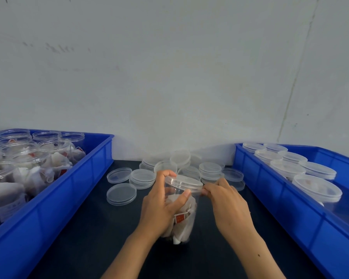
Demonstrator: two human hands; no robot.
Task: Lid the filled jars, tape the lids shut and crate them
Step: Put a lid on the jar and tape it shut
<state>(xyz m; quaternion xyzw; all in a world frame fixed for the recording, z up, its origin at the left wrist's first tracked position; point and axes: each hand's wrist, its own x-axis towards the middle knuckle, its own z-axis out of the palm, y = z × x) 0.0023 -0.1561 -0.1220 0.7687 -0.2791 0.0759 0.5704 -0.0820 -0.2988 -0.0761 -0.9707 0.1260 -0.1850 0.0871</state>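
A clear plastic jar (186,220) filled with white sachets with red tags stands on the dark table in the middle. A clear lid (184,180) sits on its mouth. My left hand (161,206) grips the jar's upper wall, thumb across the front just under the lid and fingers behind. My right hand (226,202) pinches something thin at the lid's right rim; whether it is tape I cannot tell. Loose clear lids (142,178) lie scattered and stacked behind the jar.
A blue crate (73,190) on the left holds several filled jars without lids. A blue crate (274,200) on the right holds several lidded jars. A pale wall rises behind the table.
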